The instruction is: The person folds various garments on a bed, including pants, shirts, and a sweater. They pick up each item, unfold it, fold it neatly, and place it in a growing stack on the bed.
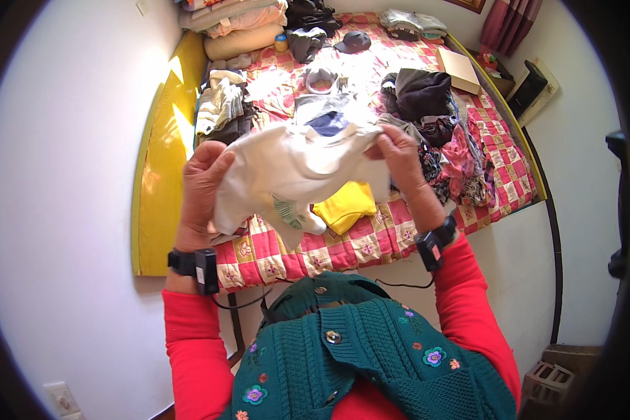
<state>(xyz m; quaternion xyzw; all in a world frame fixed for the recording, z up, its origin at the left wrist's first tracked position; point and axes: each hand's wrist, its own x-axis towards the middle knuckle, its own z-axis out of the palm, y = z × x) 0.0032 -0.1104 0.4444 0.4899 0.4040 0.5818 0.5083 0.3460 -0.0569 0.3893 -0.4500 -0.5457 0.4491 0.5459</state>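
A white garment with a green leaf print [294, 160] is stretched in the air between my hands, above the near part of the bed. My left hand [206, 173] pinches it at one side, and my right hand [396, 152] grips its other upper corner. Behind and below the garment lies a folded yellow cloth [349, 207], partly hidden. Grey and navy clothing [328, 115] shows just beyond the white fabric.
A checked quilt [317, 257] covers the bed. Folded clothes [220, 105] lie at left, a heap of mixed clothes [446, 142] at right. Farther off are a dark cap [353, 42], a cardboard box [458, 71] and stacked bedding [236, 23]. A yellow board [160, 178] edges the left side.
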